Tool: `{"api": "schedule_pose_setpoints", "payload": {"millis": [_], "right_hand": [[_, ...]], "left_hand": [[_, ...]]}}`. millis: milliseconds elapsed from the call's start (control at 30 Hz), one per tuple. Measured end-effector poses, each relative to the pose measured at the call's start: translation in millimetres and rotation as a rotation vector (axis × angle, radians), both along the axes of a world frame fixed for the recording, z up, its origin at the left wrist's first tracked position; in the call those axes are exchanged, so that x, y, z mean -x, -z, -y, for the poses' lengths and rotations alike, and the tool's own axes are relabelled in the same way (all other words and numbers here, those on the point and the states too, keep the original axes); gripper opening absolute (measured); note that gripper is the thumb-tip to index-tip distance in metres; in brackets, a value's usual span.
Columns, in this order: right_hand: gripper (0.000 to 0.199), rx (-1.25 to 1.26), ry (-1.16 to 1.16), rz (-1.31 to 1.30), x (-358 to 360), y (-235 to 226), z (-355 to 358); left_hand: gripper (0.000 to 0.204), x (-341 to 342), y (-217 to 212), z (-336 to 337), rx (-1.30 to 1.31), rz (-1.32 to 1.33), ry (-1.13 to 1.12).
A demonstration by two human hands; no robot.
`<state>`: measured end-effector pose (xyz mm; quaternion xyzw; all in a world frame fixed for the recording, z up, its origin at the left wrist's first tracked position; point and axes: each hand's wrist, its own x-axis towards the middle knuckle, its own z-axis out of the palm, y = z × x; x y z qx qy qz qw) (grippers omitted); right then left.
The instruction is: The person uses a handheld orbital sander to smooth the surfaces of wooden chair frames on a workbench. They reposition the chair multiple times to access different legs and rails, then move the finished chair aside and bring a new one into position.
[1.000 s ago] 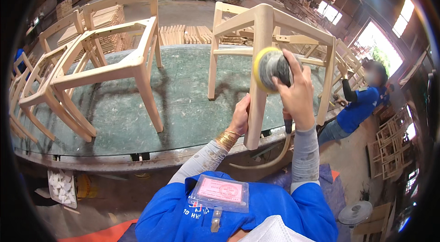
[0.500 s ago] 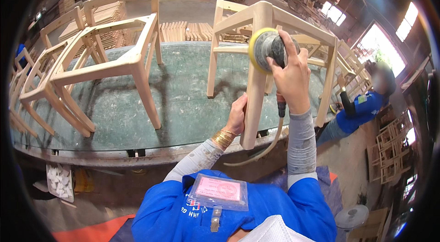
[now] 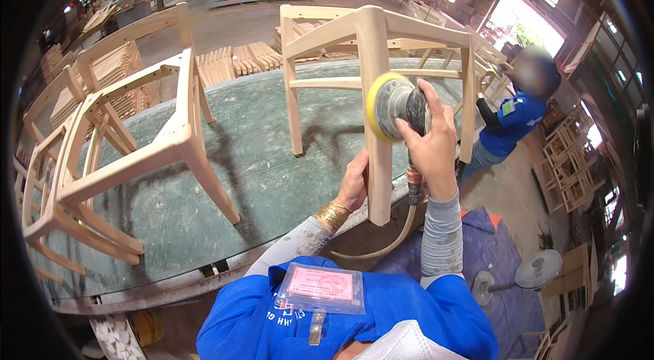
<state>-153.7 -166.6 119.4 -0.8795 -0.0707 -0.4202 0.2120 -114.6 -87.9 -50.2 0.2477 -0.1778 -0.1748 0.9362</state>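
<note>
A bare wooden chair frame [image 3: 371, 26] stands tilted at the table's near side, one thick leg pointing toward me. Around that leg's lower part is my left hand [image 3: 353, 184], its fingers partly hidden behind the wood. My right hand [image 3: 437, 149] is closed over a round sander [image 3: 402, 109] with a dark body and a yellow-edged pad. The pad lies against the leg's right side, above my left hand. From the sander's handle a pale hose [image 3: 398, 241] hangs down and curves beneath the leg.
More chair frames [image 3: 184, 135] stand on the left of the green-topped table [image 3: 259, 183]. Stacked wooden parts [image 3: 238, 64] lie beyond it. At right, a person in blue [image 3: 511, 121] works by other chairs. A standing fan [image 3: 538, 268] is at the lower right.
The sander in my right hand has moved down the leg toward its near end. My left hand keeps its hold. The view has turned, shifting the surroundings leftward.
</note>
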Motion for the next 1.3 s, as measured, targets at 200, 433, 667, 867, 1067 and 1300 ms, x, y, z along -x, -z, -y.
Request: {"api": "schedule_pose_setpoints", "payload": {"millis": [200,433,667,867,1067,1300], "right_hand": [[0.069,-0.003,0.082,0.000,-2.3,-5.6,-10.7],[0.066,-0.037,0.101,0.019,-9.9,-18.0,-20.6],[0.067,-0.041,-0.066,-0.085,37.4,-13.8,-17.6],[0.065,-0.001,0.038,0.081,-12.5,-45.3,-24.9],[0.064,-0.096,-0.082,-0.070,3.9,-32.6,-13.5],[0.065,-0.304,0.191,-0.077,109.3,20.4,11.8]], "left_hand": [[0.037,-7.2,9.0,-3.5,0.023,-0.003,0.116],[0.038,-4.2,8.4,-4.1,-0.002,0.017,0.173],[0.039,-10.8,4.8,-10.4,0.015,0.022,0.186],[0.042,-7.2,14.6,-11.2,-0.043,0.069,0.272],[0.045,-21.7,18.1,-14.7,-0.072,0.132,0.272],[0.041,-34.8,7.2,-22.6,-0.165,0.187,0.308]]}}
